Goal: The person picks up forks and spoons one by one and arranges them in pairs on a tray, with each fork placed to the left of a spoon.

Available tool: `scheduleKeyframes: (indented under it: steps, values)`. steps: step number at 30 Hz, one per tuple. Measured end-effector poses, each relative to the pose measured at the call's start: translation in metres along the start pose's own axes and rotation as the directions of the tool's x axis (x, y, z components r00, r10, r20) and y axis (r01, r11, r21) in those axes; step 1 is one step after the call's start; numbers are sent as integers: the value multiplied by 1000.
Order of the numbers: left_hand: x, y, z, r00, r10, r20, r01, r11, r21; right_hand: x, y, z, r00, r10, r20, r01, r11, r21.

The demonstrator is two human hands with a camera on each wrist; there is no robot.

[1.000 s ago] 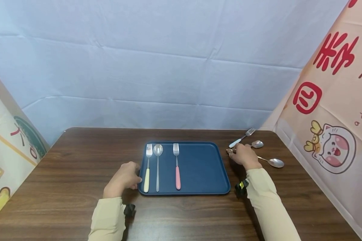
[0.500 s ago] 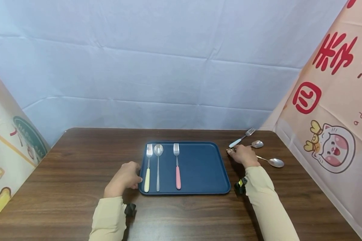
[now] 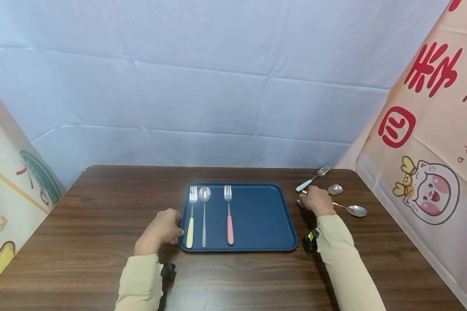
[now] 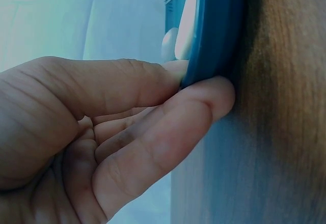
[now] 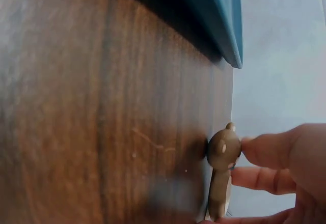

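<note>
At the left rim of the blue tray [image 3: 257,218], my left hand [image 3: 161,226] pinches the edge between thumb and fingers, seen close in the left wrist view. On the tray lie a fork with a pale yellow handle [image 3: 190,233], a plain metal spoon [image 3: 204,194] and a fork with a pink handle [image 3: 230,229]. To the tray's right, my right hand [image 3: 317,201] grips the brown handle [image 5: 220,183] of a spoon [image 3: 335,189]. That handle ends in a round animal-like head, with my thumb against it, low over the wood. The hand hides most of the spoon's shaft.
Beyond the right hand lies a fork with a light blue handle [image 3: 304,185]. Another spoon [image 3: 356,211] sits to the right, its handle partly under the hand. The brown wooden table [image 3: 233,280] meets a white cloth [image 3: 218,108] at the back and a printed cloth [image 3: 424,129] at right.
The right fingers have shifted slightly right, and the bowl of the spoon they hold has moved a little right and nearer. The left hand and tray stay put.
</note>
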State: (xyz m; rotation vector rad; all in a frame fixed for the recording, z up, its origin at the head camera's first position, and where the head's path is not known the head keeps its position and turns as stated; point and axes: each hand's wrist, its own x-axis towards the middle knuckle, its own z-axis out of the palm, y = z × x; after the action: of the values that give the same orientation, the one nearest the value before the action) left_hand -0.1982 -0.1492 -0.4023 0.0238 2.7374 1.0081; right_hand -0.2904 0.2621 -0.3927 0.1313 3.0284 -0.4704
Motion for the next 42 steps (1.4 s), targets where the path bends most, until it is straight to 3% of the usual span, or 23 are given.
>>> scheduleKeyframes:
  steps: [6,14,24,42]
  values:
    - [0,0,0,1000,0,-2,0,1000,7,0,4,-1,999,48,-9,-48,999,6]
    - [-1,1,-2,1000,-8,-2,8,1000,19,1,8,-4,999,42,-9,-43,999,-21]
    - [0,-1,0,1000,-18,-5,18,1000,8,2,14,-4,990,133,37,-135,989,54]
    - [1,0,1,1000,-2,2,2,1000,-1,2,19,-7,993,111,26,-113,992,58]
